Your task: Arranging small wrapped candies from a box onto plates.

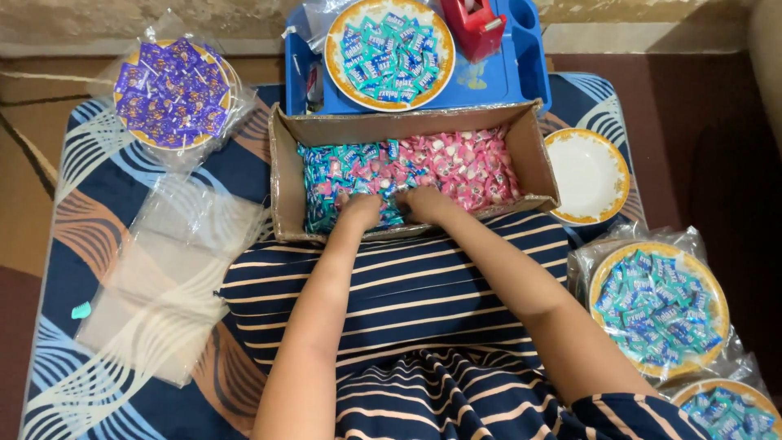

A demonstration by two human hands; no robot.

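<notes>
1. Head view looks straight down on a cardboard box resting against the person's lap, its long axis running left to right and its open top facing up.
2. Both hands are plunged into the wrapped candies at the near wall: the left hand among the teal ones, the right hand where teal meets pink. They sit side by side, almost touching.
3. The grip of each hand: fingers curl down into the sweets and are half buried, so I cannot tell whether either holds anything.
4. The box likely sits this close so both arms reach in easily.
5. Around it on the patterned cushion lie a blue tray bearing a plate of teal candies, a bagged plate of purple candies, an empty white plate, clear bags, and bagged teal plates at right.
</notes>
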